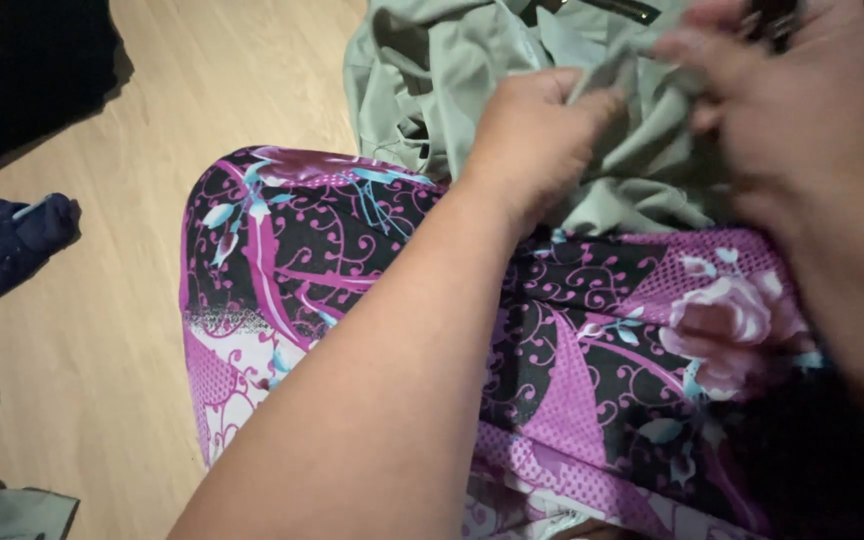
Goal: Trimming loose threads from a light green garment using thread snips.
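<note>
The pale green garment (452, 70) lies bunched at the upper middle of the frame, on the lap in purple flowered cloth (592, 350). The left hand (537, 130) pinches a fold of it with closed fingers; the right hand (802, 130), blurred at upper right, seems to grip it too, though I cannot tell surely. With such small pinches the loose cloth could slip off onto the wooden floor (102, 330).

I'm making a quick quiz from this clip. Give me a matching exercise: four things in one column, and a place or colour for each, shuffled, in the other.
1. left hand
2. sage-green garment
3. dark blue dotted cloth
4. floral fabric

A. purple, black and white, over the lap
B. on the wooden floor, far left
C. pinching a green fold
D. bunched at the top, above the lap

Pairs: 1-C, 2-D, 3-B, 4-A
</note>
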